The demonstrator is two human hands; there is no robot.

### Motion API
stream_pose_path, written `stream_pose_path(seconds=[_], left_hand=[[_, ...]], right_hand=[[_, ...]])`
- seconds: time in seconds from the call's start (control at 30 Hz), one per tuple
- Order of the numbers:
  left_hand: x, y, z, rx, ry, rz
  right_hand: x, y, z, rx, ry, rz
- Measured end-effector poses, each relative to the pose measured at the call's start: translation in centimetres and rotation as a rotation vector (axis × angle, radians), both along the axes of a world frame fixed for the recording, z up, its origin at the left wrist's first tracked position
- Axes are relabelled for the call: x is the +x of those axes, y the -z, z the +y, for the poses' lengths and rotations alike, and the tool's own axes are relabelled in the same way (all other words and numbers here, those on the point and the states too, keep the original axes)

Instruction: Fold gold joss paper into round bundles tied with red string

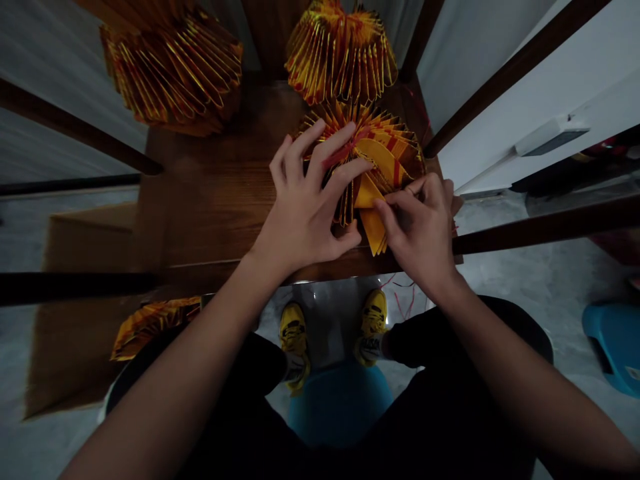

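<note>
A pleated gold-and-red paper fan piece lies on the brown wooden shelf, a strip of red string or ribbon across its middle. Over its left side spreads my left hand, fingers apart and resting on the folds. At the near right edge, my right hand pinches a folded yellow paper flap between thumb and fingers. My left fingers cover part of the pleats.
Two more pleated paper pieces stand behind, one at the back left and one at the back middle. Dark posts flank the wooden shelf. A cardboard box holds another pleated piece on the left. A blue stool is at right.
</note>
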State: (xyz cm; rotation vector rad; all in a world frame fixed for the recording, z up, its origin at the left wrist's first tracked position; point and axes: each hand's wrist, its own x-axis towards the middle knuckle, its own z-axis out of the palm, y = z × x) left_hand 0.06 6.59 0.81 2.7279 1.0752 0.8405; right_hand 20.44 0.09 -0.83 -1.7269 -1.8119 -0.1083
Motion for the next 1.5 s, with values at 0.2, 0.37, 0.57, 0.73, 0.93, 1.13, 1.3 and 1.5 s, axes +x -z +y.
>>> stream_pose_path(seconds=[0.2,0.37,0.57,0.73,0.93,1.13,1.3,1.5], left_hand=[[0.2,-0.2,-0.2,0.050,-0.035,0.026],[0.1,-0.2,-0.1,0.041,-0.017,0.038],[-0.2,-0.6,0.1,-0.054,0.007,0.023],[-0.1,-0.5,0.1,-0.057,0.003,0.023],[0.0,-0.1,0.0,0.017,-0.020,0.043],[0.6,0.1,-0.3,0.026,-0.097,0.044],[1.1,0.7,-0.3,0.058,-0.142,0.022],[1.2,0.5,-0.4,0.046,-0.142,0.034]], right_hand=[[-2.4,-0.4,-0.1,0.050,0.052,-0.072],[-3.4,-0.9,0.3,0.032,0.022,-0.037],[-3.9,-1.1,1.3,0.002,0.005,-0.020],[-2.5,-1.4,1.2,0.001,-0.090,-0.044],[0.7,-2.0,-1.0,0.007,-0.213,-0.015],[0.2,-1.1,-2.0,-0.074,-0.278,0.167],[-0.5,-0.4,-2.0,-0.051,-0.173,0.192],[-0.3,-0.6,-1.7,-0.105,-0.221,0.082]])
